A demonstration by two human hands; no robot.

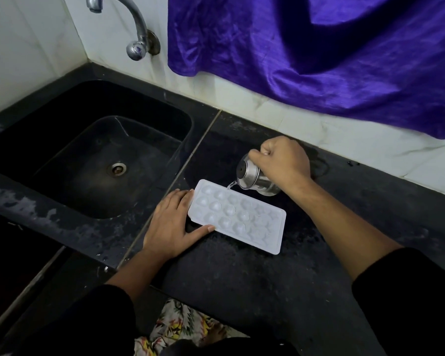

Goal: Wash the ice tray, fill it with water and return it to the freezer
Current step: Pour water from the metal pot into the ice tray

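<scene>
A white ice tray (238, 215) with several round cups lies flat on the black counter (242, 278), right of the sink. My left hand (174, 223) rests against its left end, fingers straight along the far edge and thumb along the near edge. My right hand (283, 156) grips a steel and clear jug (252, 178) tilted toward the tray. A thin stream of water (231, 185) runs from the spout onto the tray's far edge.
A black sink (62, 129) with a metal drain (118, 168) lies to the left. A chrome tap (136, 34) is fixed to the white tiled wall above it. A purple cloth (319, 52) hangs over the wall behind the counter.
</scene>
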